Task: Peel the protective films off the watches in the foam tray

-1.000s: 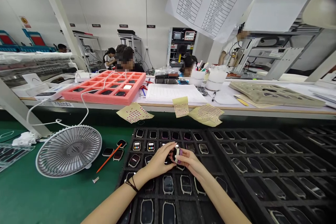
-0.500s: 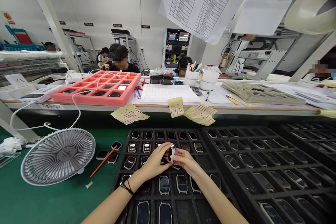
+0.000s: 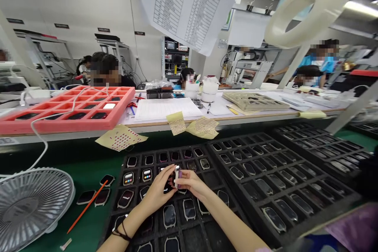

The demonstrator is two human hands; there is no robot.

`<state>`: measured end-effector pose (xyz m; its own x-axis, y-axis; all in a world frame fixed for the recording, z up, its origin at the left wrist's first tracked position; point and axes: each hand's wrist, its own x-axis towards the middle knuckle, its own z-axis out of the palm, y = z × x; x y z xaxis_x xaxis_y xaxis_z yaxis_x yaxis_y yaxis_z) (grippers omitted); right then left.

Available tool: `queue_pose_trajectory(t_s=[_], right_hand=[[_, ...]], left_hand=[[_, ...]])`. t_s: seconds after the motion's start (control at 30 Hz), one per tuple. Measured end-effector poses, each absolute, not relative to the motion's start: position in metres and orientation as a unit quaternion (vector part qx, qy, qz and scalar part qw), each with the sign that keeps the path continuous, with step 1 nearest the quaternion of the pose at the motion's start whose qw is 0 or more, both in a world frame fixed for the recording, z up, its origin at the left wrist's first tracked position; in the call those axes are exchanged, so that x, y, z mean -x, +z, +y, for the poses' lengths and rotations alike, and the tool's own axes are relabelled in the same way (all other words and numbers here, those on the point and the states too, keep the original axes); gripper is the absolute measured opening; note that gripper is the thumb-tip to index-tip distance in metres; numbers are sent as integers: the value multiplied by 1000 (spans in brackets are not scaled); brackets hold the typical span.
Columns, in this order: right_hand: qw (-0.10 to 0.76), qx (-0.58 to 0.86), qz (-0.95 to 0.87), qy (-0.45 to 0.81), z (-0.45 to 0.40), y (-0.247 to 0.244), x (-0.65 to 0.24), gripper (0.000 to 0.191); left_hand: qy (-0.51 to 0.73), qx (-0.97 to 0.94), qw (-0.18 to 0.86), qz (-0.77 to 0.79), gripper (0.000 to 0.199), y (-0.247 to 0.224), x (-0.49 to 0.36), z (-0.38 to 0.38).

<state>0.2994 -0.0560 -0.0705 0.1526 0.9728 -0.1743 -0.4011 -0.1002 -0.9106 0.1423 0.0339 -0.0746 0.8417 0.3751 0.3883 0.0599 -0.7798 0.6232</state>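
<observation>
My left hand [image 3: 158,189] and my right hand [image 3: 191,184] meet over a black compartment tray [image 3: 110,228], pinching a small smartwatch [image 3: 176,177] between their fingers. Its pale side edge faces me, and the fingers hide most of it. Under my hands, the tray's cells hold several smartwatches, some with lit colourful screens, like the one [image 3: 147,175] just beyond my left hand. A dark cord circles my left wrist.
A second black tray [image 3: 265,173] of watches lies to the right. On the green mat are loose watches [image 3: 102,197], an orange stylus [image 3: 87,206] and a grey fan [image 3: 32,208]. Beyond stand a red foam tray [image 3: 67,115], dotted yellow sheets [image 3: 121,138], and seated co-workers.
The whole view has swung and tilted, so the scene sits further left and lower. My hands stay together on the same smartwatch, with no visible change of grip.
</observation>
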Motion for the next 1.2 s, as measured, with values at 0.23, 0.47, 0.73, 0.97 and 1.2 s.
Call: queue_pose_trajectory(t_s=[0.23,0.47,0.73,0.97,1.2], right_hand=[[599,469,-302,574,-55,-68,-300,47],[599,464,-303,578,-56,-68,-300,45],[598,460,-302,582,-56,-68,-301,43],[598,462,-300,582,-56,-68,-301,44],[597,466,-297,582,-55,-71,-301,46]], left_hand=[[264,-913,290,113,64,-77,-146,37],[264,-915,283,113,64,-80,-146,38],[259,-916,284,113,64,-82,-145,39],[262,-918,277,110,64,-86,-146,40],[259,-918,278,110,65,-85,-146,40]])
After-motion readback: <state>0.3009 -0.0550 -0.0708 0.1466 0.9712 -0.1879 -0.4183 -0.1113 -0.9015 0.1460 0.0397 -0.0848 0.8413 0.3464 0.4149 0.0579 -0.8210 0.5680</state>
